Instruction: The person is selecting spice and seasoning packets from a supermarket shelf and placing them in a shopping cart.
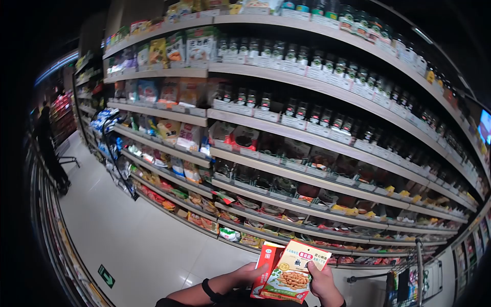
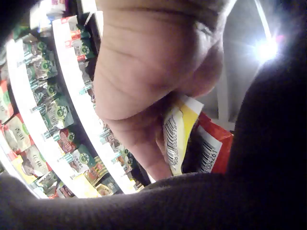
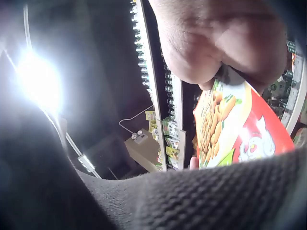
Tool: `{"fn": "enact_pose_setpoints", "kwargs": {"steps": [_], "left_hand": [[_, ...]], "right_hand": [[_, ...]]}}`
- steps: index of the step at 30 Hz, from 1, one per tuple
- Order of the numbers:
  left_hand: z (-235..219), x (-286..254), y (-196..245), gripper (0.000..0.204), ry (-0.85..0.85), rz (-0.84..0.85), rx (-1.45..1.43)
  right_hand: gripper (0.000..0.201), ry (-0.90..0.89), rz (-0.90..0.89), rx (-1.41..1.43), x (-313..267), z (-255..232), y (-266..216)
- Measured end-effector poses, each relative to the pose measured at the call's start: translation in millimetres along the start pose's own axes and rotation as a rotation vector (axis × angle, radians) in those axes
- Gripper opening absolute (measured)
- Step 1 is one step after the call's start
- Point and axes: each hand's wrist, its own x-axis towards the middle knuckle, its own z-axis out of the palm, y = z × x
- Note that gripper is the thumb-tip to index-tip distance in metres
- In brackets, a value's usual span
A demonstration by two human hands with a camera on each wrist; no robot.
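Observation:
Two seasoning packets are held fanned at the bottom of the head view. In front is a cream and red packet (image 1: 292,273) printed with fried strips of food. My right hand (image 1: 323,284) grips its right side, thumb over the printed face. Partly behind it, a red packet (image 1: 267,261) shows its left side, which my left hand (image 1: 248,274) pinches. In the left wrist view, barcodes show on the packet backs (image 2: 181,134), next to the left hand (image 2: 148,62). The right wrist view shows the right hand (image 3: 225,43) over the front packet's picture (image 3: 218,120).
Long shelves (image 1: 327,135) of jars and bagged goods curve across the view. A shopping cart (image 1: 417,279) stands at lower right. A dark-clothed person (image 1: 48,148) is in the left aisle, and a green floor sign (image 1: 106,276) lies at lower left.

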Motion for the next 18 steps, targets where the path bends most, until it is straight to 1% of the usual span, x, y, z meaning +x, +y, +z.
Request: {"fn": "enact_pose_setpoints", "kwargs": {"steps": [3,5,6,7,8,9,10,11,12,13,14,16,18], "left_hand": [[2.3,-7.6,15.9,0.051,-0.049,-0.025,0.018],[-9.5,4.3,-4.2,0.053,-0.07,0.098,0.162],[-9.6,6.6,-4.9,0.054,-0.081,0.164,0.233],[-8.2,5.8,-4.5,0.056,-0.061,0.163,0.247],[-4.1,4.0,-2.5,0.058,-0.043,0.164,0.261],[-0.5,4.4,2.2,0.06,-0.028,0.168,0.277],[-0.6,8.7,-1.4,0.06,-0.023,0.212,0.281],[1.4,9.5,1.0,0.059,-0.002,0.207,0.3],[4.7,7.1,5.4,0.058,0.015,0.2,0.323],[6.3,6.3,8.9,0.057,0.03,0.192,0.347],[4.6,7.7,8.3,0.054,0.054,0.214,0.398],[3.4,9.3,7.8,0.055,0.048,0.212,0.349],[2.4,11.5,10.2,0.055,0.067,0.191,0.344]], "right_hand": [[0.028,-0.127,0.029,-0.021,-2.4,-9.4,-1.0],[0.032,-0.21,0.029,-0.036,-4.0,-11.1,-2.9],[0.033,-0.255,0.027,-0.07,-3.4,-11.5,-5.8],[0.035,-0.299,0.023,-0.108,-2.9,-11.5,-9.8],[0.042,-0.314,0.062,-0.108,-1.9,-10.8,-16.5],[0.043,-0.338,0.082,-0.139,-0.4,-12.7,-17.4],[0.045,-0.361,0.1,-0.172,2.4,-15.7,-18.2],[0.046,-0.38,0.115,-0.204,4.8,-18.4,-20.7],[0.051,-0.437,0.132,-0.289,5.5,-18.7,-27.6],[0.053,-0.479,0.13,-0.314,6.9,-18.5,-30.7],[0.055,-0.518,0.13,-0.339,7.7,-17.2,-32.0],[0.061,-0.579,0.166,-0.419,8.5,-20.5,-31.9],[0.063,-0.61,0.163,-0.483,13.0,-27.0,-23.6]]}}
